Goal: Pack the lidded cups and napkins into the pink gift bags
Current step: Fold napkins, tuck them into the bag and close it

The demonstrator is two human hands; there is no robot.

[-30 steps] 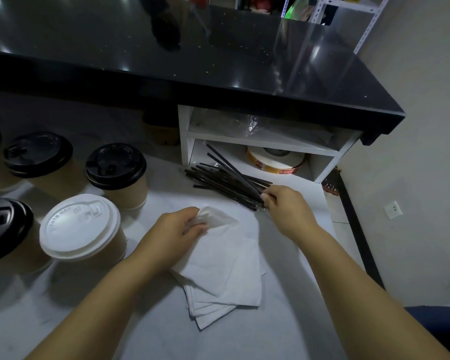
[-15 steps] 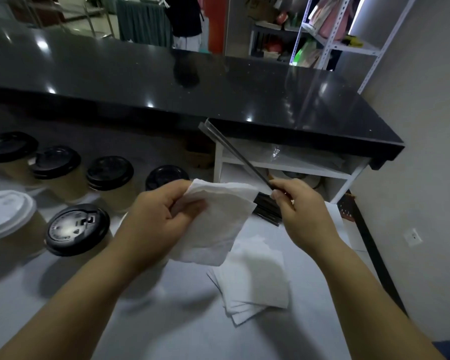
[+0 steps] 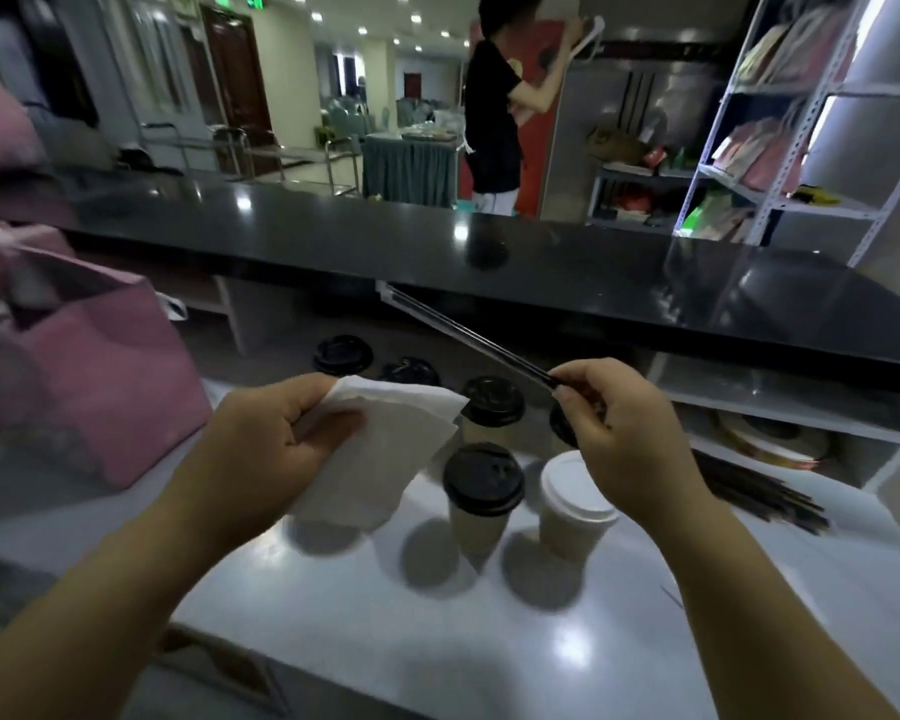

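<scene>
In the middle of the frame the left hand (image 3: 281,439) has its grip closed on a white napkin (image 3: 380,459). The napkin is soft, matte paper folded into a rough square, its top edge crumpled and its lower corner hanging free above the table (image 3: 437,641). To the right, the right hand (image 3: 624,433) pinches the near end of a thin black straw (image 3: 463,335), a straight glossy stick that slants up towards the left.

Below and between the hands stand two tapered paper cups just beside each other. The black-lidded cup (image 3: 481,485) has a domed, shiny plastic lid, and the white-lidded cup (image 3: 572,501) is partly hidden by the right wrist. More black lids sit behind them, blurred.

At the left edge a pink gift bag (image 3: 110,387) stands upright with its mouth open, its paper smooth and stiff with creased sides. The table is white and glossy and carries soft shadows. A polished black counter (image 3: 541,272) runs across the frame above it. A heap of loose straws (image 3: 749,493) lies at the right.
</scene>
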